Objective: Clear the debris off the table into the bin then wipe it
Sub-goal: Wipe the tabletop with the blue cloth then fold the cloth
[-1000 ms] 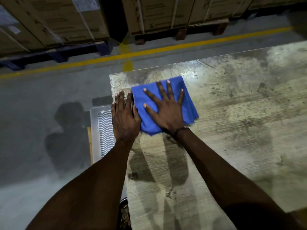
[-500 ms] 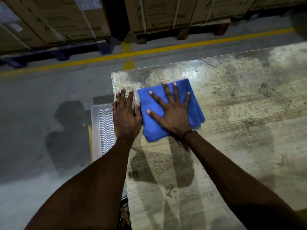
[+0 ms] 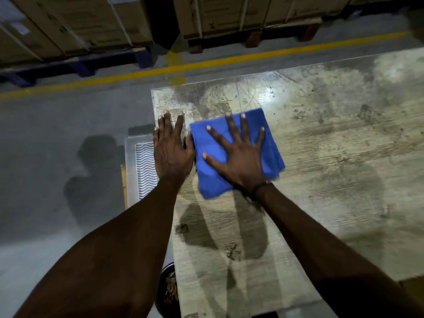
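Wiping stage, head view only, 1 camera. Right hand (image 3: 241, 157) lies flat on the blue cloth (image 3: 236, 154), fingers straight and spread wide, palm down. It grips nothing, just presses; the spread likely puts pressure over most of the folded pad so it drags evenly. Cloth sits on the table (image 3: 321, 157) near the far-left corner, folded into a rough square, probably to give a thick pad.

Left hand (image 3: 171, 152) is also flat, fingers straight and close together, resting on the tabletop right at the left edge, thumb side touching or just beside the cloth's left edge. It holds nothing. Judged a brace for leaning forward, or a stop at the table edge.

Table surface is stained and scratched, with a few small dark specks toward the near end; can't tell if they are loose debris or marks. Bin (image 3: 168, 292) is a dark round container on the floor against the table's near-left edge, with scraps inside, partly hidden by the left forearm. A clear ribbed tray (image 3: 140, 166) sits lower, just left of the table. Stacked cartons (image 3: 80, 21) on pallets stand behind a yellow floor line (image 3: 206, 63).
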A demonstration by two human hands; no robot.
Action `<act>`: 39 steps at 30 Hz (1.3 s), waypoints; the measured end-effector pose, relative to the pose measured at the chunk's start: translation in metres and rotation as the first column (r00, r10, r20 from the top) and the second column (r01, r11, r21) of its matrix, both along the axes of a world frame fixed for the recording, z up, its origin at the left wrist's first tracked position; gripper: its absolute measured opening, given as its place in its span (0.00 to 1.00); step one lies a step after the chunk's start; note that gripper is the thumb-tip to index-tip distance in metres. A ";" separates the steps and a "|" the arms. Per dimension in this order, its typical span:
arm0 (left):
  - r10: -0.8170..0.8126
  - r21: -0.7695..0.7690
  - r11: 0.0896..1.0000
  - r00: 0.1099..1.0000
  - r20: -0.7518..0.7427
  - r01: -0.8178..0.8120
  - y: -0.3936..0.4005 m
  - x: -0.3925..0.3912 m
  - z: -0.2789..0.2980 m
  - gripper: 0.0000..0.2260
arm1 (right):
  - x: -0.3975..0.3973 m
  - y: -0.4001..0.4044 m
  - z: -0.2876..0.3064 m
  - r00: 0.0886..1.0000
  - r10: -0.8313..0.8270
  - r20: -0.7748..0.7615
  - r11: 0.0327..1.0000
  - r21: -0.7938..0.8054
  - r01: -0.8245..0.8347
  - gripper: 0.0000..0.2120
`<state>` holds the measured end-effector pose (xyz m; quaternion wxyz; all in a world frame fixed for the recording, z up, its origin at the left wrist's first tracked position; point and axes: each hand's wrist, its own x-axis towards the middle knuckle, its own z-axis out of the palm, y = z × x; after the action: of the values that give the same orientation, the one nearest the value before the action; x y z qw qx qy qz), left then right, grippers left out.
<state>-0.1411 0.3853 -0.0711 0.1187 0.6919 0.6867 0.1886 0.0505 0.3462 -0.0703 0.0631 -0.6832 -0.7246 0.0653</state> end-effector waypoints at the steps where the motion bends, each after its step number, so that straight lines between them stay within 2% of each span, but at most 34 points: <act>1: -0.004 0.002 1.000 1.000 -0.003 0.004 0.000 0.000 0.000 0.26 | 0.006 -0.016 -0.002 1.000 0.005 0.004 1.000 0.003 -0.005 0.37; 4: 0.006 0.007 1.000 1.000 -0.001 -0.006 0.000 0.000 0.002 0.25 | 0.036 -0.006 -0.007 0.999 -0.047 0.018 0.999 0.018 0.047 0.37; 9: 0.012 -0.019 1.000 1.000 0.009 -0.012 0.000 0.002 0.004 0.25 | 0.037 0.064 -0.006 0.975 -0.207 -0.077 0.978 -0.011 0.207 0.37; 11: 0.010 -0.015 1.000 1.000 0.020 -0.010 0.000 0.000 0.004 0.25 | 0.018 0.048 -0.006 0.979 -0.195 -0.052 0.981 -0.007 0.195 0.38; 13: -0.003 -0.019 1.000 1.000 0.024 0.003 -0.001 -0.001 0.005 0.26 | 0.002 0.000 -0.004 0.995 -0.096 -0.013 0.995 0.026 0.097 0.37; 15: -0.009 -0.023 1.000 1.000 0.028 0.010 -0.002 0.000 0.008 0.25 | -0.005 -0.058 -0.001 0.999 -0.024 -0.040 0.999 0.041 0.026 0.36; 17: -0.009 -0.030 0.999 1.000 0.029 0.010 -0.003 0.000 0.009 0.25 | 0.007 -0.092 -0.001 0.999 -0.027 -0.044 0.998 0.049 0.029 0.36; 20: -0.012 -0.031 0.999 1.000 0.019 0.013 -0.003 0.001 0.009 0.25 | 0.035 -0.062 -0.004 0.994 -0.112 -0.014 0.994 0.000 0.112 0.37; 25: -0.014 -0.025 1.000 0.999 0.032 0.014 -0.004 0.000 0.010 0.24 | 0.046 0.019 -0.008 0.968 -0.234 -0.093 0.972 -0.043 0.231 0.38; 27: -0.017 -0.016 1.000 0.999 0.037 0.018 -0.005 -0.001 0.009 0.24 | 0.028 0.003 -0.009 0.969 -0.229 -0.096 0.974 -0.025 0.227 0.38; 30: -0.054 -0.025 0.998 0.998 0.015 0.054 -0.009 -0.001 0.009 0.24 | -0.006 -0.080 -0.006 0.995 -0.088 -0.052 0.995 0.049 0.090 0.38; 33: -0.085 -0.025 0.996 0.996 -0.042 0.084 -0.042 -0.002 0.007 0.24 | -0.005 -0.147 -0.004 0.999 -0.006 -0.040 0.999 0.041 0.008 0.37; 36: -0.101 0.017 0.995 0.992 -0.080 0.102 -0.099 -0.001 0.001 0.25 | 0.025 -0.124 -0.001 0.996 -0.081 -0.030 0.997 -0.012 0.081 0.37; 39: -0.075 0.020 0.997 0.993 -0.086 0.077 -0.155 -0.001 -0.002 0.24 | 0.040 -0.081 0.003 0.980 -0.179 -0.087 0.983 -0.048 0.176 0.38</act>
<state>-0.1424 0.2305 -0.0730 0.0885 0.7264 0.6620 0.1622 0.0900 0.2648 -0.0671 0.0879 -0.7425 -0.6557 0.1048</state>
